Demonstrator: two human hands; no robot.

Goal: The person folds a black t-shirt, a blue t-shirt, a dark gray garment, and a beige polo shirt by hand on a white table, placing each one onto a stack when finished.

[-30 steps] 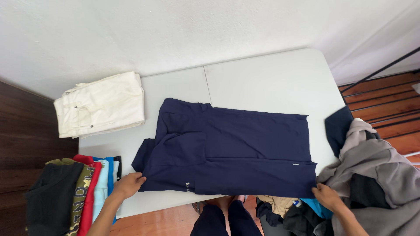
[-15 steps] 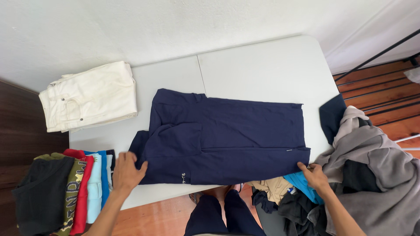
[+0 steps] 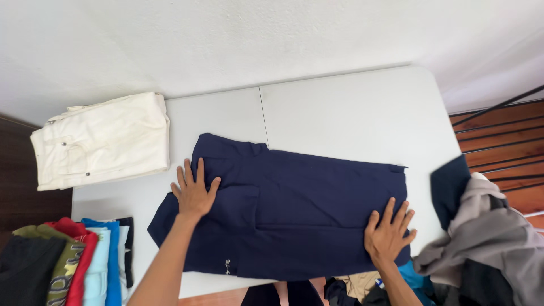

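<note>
i'm in the smoothing step of a fold: the navy trousers lie folded lengthwise across the near half of the white tabletop, waistband end to the right, leg ends to the left. my left hand lies flat on the left part of the cloth, fingers spread, grip released, pressing rather than pinching. my right hand is flat too, fingers fanned on the near right corner by the waistband, nothing clenched in it. as i judge it, the next move calls for pinching one end with both hands and carrying it over to the other, keeping the edges lined up so the layers don't skew. compared with a moment ago, both hands have come up off the near edge and onto the fabric, the left one travelling further in. at the far left sits a folded cream garment; at the near left a row of folded clothes in black, olive, red and pale blue; at the near right a loose heap of grey and dark clothing, just beside my right hand.
</note>
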